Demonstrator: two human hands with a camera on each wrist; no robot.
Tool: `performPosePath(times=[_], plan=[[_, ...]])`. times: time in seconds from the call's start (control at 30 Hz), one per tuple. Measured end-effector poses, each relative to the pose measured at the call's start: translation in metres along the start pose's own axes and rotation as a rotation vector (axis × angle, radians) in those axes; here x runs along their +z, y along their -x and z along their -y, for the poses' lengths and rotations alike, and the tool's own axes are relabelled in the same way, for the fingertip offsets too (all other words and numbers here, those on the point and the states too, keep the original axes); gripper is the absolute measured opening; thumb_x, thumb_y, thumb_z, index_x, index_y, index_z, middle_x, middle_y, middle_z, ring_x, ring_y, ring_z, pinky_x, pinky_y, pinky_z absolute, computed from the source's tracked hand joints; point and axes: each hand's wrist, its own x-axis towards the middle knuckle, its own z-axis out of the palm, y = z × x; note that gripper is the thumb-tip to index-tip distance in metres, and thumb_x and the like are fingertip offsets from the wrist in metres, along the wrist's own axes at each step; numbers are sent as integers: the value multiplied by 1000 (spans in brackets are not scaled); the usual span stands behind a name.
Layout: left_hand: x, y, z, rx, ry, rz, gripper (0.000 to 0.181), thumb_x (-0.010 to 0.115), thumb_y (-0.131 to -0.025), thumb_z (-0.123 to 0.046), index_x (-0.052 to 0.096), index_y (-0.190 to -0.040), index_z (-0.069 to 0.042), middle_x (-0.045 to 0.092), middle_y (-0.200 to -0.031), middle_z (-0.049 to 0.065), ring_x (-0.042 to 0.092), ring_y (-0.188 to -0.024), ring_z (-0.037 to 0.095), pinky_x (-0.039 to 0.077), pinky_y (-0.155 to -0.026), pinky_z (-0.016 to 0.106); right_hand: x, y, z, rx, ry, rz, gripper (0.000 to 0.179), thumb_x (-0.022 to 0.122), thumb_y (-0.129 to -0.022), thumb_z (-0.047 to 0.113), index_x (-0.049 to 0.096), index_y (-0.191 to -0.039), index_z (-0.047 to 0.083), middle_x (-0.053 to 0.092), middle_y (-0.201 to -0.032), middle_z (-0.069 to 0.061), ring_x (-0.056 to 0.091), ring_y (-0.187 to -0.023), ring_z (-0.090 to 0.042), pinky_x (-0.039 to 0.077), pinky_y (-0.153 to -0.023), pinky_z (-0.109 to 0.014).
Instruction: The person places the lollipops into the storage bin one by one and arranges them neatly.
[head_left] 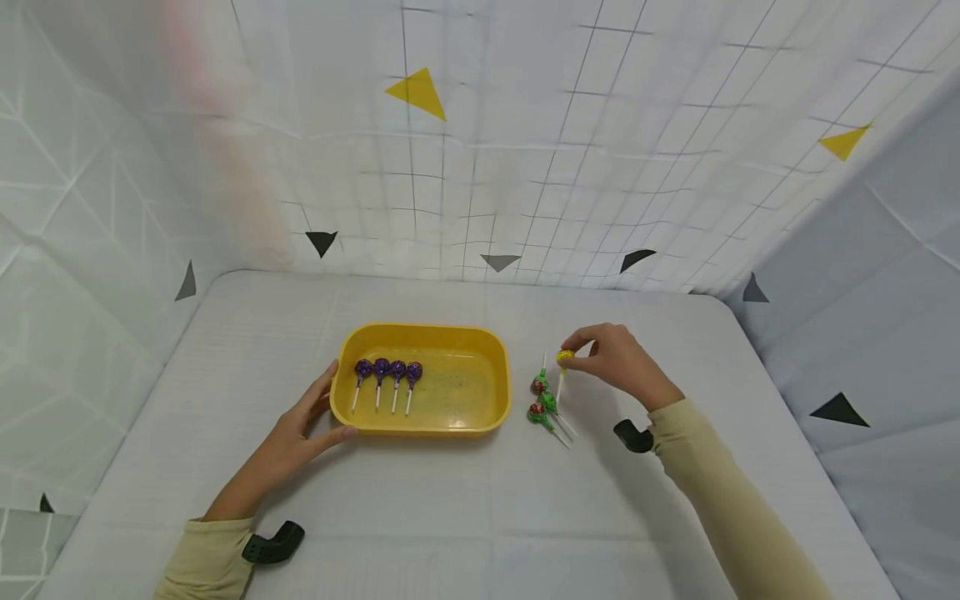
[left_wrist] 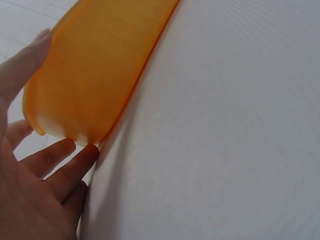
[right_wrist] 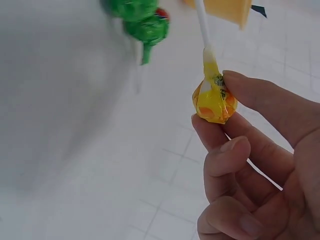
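My right hand [head_left: 617, 360] pinches a yellow-wrapped lollipop [right_wrist: 215, 100] by its candy head between thumb and fingers; its white stick points down in the head view. The lollipop is above the table, beside several green and red lollipops [head_left: 548, 402] lying in a loose cluster. My left hand [head_left: 300, 433] rests against the near left corner of a yellow tray [head_left: 457, 432], with fairly straight fingers on the end wall and the thumb along the front side. Several purple lollipops [head_left: 398, 369] lie in a row in the tray's left half, sticks toward me.
A white-covered table [head_left: 420, 517] carries the tray and the lollipops. White sheets [head_left: 517, 100] with grid lines and coloured triangles stand behind and at both sides. Dark devices [head_left: 273, 543] sit at both wrists.
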Motion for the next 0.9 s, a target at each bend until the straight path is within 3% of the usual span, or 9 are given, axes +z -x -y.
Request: performPosePath(times=[0.57,0.9], plan=[[0,0,-1,-7,6,-3,101,78,-94,-30,8,-166,-41,23,-172,16,40,-149,46,30,-124,63,-5,-18,45,-79,3,29,20,83,-89,32,81,-104,19,79,-102,2,62,-75,-18,56,-64,-30],[0,0,0,1,-7,1,100,77,-95,-31,7,-166,-40,22,-173,14,37,-151,44,32,-122,56,-2,-26,68,-114,-3,65,23,83,-89,31,80,-106,16,79,-102,1,62,-75,-18,56,-64,-29]])
